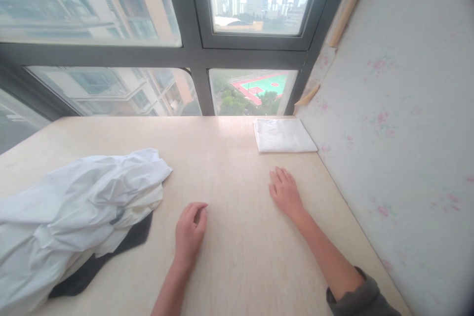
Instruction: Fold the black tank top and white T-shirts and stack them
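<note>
My left hand [190, 230] rests on its side on the pale wooden surface [237, 266], fingers loosely curved, with a gap between thumb and forefinger and nothing held. To its left lies a crumpled pile of white cloth [92, 187], apart from the hand. A dark piece of fabric [129, 239] pokes out from under that pile. Palm down and fingers apart, my right hand [285, 191] is on the same surface, also holding nothing. Just beyond its fingertips a flat, neatly folded white cloth [285, 136] sits near the wall, not touched by the hand.
A grey-framed window [200, 57] borders the far edge of the surface. On the right rises a wall with pale floral wallpaper [385, 108], its paper peeling [307, 98] beside the window frame.
</note>
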A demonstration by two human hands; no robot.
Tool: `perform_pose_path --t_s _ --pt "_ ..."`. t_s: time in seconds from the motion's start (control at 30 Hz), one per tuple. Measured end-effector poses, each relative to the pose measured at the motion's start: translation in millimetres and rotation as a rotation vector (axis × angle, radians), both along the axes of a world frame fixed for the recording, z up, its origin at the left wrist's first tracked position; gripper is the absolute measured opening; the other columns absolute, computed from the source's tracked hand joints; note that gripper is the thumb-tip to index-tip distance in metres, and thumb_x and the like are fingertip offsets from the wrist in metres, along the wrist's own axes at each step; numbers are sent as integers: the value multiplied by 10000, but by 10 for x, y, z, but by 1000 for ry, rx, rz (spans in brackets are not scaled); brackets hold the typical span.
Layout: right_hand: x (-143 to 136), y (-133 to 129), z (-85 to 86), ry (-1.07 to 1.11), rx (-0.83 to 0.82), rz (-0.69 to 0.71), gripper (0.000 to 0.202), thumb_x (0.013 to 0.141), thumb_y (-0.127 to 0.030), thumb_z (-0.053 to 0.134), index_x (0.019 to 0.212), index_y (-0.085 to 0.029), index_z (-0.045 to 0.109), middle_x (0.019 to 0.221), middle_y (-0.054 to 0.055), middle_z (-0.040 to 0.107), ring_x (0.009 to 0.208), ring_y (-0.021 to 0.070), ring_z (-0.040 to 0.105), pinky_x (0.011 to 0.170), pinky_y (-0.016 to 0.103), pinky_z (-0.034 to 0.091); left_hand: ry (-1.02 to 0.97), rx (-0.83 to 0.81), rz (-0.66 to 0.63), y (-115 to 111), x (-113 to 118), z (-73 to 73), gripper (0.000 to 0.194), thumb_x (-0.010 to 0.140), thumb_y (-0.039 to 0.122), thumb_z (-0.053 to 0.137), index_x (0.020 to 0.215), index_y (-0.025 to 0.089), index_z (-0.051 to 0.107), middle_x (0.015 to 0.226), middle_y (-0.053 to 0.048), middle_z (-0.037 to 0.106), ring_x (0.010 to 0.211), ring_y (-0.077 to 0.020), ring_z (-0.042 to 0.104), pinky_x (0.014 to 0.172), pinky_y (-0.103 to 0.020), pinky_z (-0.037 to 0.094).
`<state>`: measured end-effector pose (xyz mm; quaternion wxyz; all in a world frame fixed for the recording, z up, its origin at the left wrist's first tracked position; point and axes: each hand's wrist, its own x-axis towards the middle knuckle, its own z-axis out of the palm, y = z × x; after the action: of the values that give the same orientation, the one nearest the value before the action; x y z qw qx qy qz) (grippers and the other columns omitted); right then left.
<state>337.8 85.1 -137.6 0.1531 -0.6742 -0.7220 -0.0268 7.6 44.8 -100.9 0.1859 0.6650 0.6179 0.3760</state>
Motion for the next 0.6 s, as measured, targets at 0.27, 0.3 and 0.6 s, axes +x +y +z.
perform_pose_path --t_s 0.27,0.3,0.6 --pt "-140 -523 -77 27 38 17 486 980 -304 350 1366 -140 596 1517 133 459 1429 308 359 1162 491 299 28 30 10 -58 57 -21 238 908 277 464 938 188 682 963 -73 725 886 -190 684 792 -324 559" --pt "-134 -536 -83 32 40 20 488 979 -308 349 1362 -139 600 1515 137 462 1428 309 360 1157 495 307 35 39 16 -56 45 -2 240 903 269 465 955 187 685 967 -71 730 873 -183 687 779 -314 562" --pt "-101 -514 -119 39 80 28 485 974 -316 352 1332 -129 620 1479 147 503 1410 311 392 1143 497 326 525 276 516 181 -1236 923 563 883 461 569 1350 149 523 1477 -215 448 1390 -402 372 1118 -582 299"
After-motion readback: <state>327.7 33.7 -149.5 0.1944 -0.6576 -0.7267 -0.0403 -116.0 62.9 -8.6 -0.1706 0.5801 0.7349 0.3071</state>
